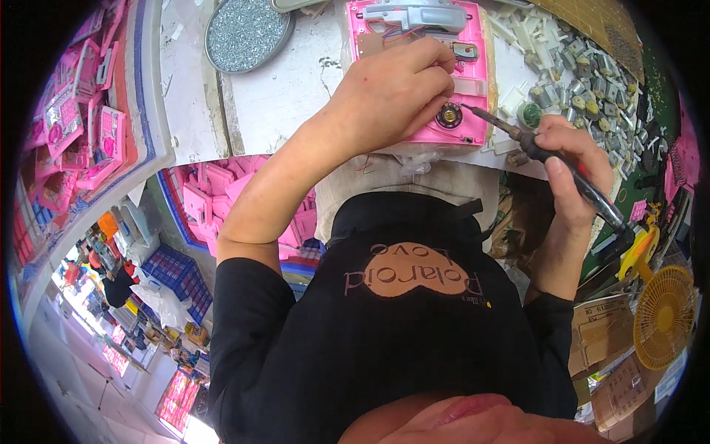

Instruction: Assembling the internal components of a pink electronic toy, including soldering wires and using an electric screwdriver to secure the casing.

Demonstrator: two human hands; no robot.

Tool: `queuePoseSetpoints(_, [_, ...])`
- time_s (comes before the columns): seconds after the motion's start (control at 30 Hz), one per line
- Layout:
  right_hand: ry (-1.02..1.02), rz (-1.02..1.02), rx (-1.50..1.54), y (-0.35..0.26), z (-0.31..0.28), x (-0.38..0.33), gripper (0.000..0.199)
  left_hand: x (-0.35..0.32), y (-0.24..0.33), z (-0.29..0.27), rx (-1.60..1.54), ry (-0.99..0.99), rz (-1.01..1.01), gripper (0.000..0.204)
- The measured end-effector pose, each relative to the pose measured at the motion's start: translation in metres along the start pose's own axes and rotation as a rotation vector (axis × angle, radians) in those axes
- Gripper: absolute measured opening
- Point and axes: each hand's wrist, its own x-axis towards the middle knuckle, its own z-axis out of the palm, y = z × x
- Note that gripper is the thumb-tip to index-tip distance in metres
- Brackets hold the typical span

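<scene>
A pink plastic casing (pixel 479 70) lies open on the bench in front of me, with wires, a small motor (pixel 466 51) and a grey part (pixel 429 18) in it. My left hand (pixel 396 89) rests over its left side, fingers curled inward and pinched. Whatever they hold is hidden beneath them. In my right hand (pixel 578 166) is a soldering iron (pixel 531 145), gripped by its black handle. Its thin tip points left and reaches the right edge of a round black speaker (pixel 449 115) in the casing. Whether the tip touches it, I cannot tell.
A round tray of small screws (pixel 210 53) stands at the far left. Loose small motors (pixel 588 96) and white plastic pieces (pixel 543 48) cover the right side, near a green spool (pixel 529 113). Pink casings (pixel 214 196) fill a container below the bench. A yellow fan (pixel 665 318) is at lower right.
</scene>
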Motion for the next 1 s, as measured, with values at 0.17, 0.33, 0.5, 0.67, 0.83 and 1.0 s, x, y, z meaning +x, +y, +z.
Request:
queuePoseSetpoints(0.17, [0.058, 0.005, 0.029, -0.006, -0.008, -0.007, 0.026, -0.001, -0.002, 0.002, -0.018, 0.007, 0.002, 0.014])
queuePoseSetpoints(0.33, [0.031, -0.023, 0.010, -0.005, -0.004, -0.007, 0.026, 0.000, -0.001, -0.001, -0.031, 0.012, 0.020, 0.015])
queuePoseSetpoints(0.5, [0.005, -0.023, -0.010, -0.004, -0.001, -0.005, 0.026, 0.001, 0.001, 0.000, 0.004, -0.001, 0.029, 0.015])
queuePoseSetpoints(0.67, [-0.011, -0.028, -0.021, -0.003, 0.003, -0.001, 0.024, 0.001, 0.003, 0.002, 0.018, -0.006, 0.022, 0.015])
queuePoseSetpoints(0.83, [-0.045, -0.057, -0.054, -0.002, 0.005, 0.003, 0.023, 0.001, 0.002, 0.003, 0.023, 0.006, 0.028, 0.016])
queuePoseSetpoints(1.0, [-0.058, -0.066, -0.060, -0.002, 0.006, 0.006, 0.022, 0.000, 0.001, 0.004, 0.030, 0.014, 0.042, 0.015])
